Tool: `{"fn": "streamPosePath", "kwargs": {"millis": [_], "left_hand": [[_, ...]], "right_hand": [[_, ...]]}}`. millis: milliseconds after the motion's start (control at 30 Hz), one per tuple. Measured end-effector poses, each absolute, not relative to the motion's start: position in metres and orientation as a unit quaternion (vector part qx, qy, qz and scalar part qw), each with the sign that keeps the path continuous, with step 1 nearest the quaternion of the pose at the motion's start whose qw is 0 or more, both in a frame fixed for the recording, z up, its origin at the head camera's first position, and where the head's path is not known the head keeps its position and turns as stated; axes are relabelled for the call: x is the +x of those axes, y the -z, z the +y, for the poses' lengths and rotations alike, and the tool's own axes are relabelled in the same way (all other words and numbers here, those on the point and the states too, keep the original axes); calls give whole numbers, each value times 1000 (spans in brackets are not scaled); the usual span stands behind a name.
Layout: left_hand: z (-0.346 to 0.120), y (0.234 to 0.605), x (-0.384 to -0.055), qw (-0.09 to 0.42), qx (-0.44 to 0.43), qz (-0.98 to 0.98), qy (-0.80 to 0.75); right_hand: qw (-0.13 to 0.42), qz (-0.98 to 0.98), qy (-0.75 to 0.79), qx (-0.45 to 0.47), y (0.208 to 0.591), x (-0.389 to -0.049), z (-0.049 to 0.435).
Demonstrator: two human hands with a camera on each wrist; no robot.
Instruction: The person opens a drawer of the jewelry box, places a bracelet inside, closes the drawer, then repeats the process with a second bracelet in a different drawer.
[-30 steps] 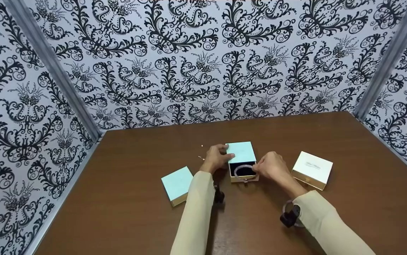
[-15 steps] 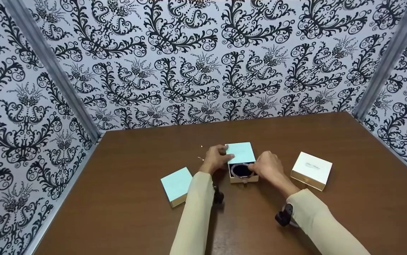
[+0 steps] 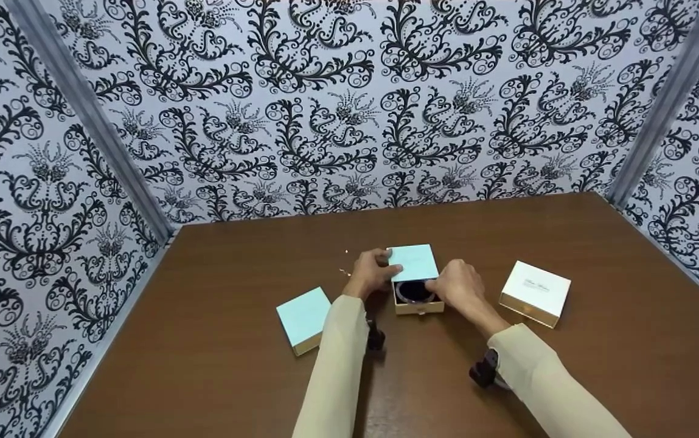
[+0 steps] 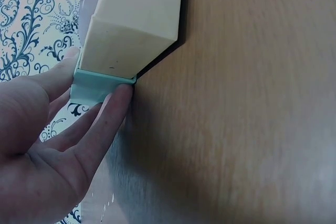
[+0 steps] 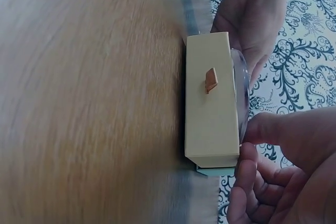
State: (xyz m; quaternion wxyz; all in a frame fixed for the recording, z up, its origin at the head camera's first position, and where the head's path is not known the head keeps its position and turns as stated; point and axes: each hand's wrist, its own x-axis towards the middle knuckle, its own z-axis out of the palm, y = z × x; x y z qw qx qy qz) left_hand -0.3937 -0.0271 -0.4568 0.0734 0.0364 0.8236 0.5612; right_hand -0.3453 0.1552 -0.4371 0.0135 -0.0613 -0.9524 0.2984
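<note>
In the head view, a mint-topped jewellery box (image 3: 414, 261) lies on the table with its cream drawer (image 3: 420, 308) pulled partway out toward me. My left hand (image 3: 368, 271) grips the box's mint sleeve (image 4: 94, 85) from the left, thumb on top and fingers low on the side. A pale see-through bangle (image 3: 404, 298) sits in the dark-lined drawer. Seen from the right wrist, the bangle (image 5: 242, 93) stands above the drawer rim. My right hand (image 3: 462, 285) pinches the bangle at the drawer's right side, its other fingers curled beside the box.
A second mint box (image 3: 305, 319) lies to the left, partly behind the left sleeve. On the right stands a white-topped box (image 3: 536, 292) with gold sides. Small shiny bits (image 3: 346, 272) lie left of the left hand. Patterned walls (image 3: 349, 121) border the brown table (image 3: 233, 377).
The bangle has gone from raised and tilted over the drawer's front to lying lower inside it. My right hand moved slightly left with it. The left hand has stayed on the box.
</note>
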Motion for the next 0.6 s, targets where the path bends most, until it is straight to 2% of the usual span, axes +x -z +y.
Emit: {"fn": "streamPosePath", "kwargs": {"millis": [600], "left_hand": [[-26,457,-394,64,35,830,-553]], "right_hand": [[56,-953,-291,-54,444,-347,153]]}}
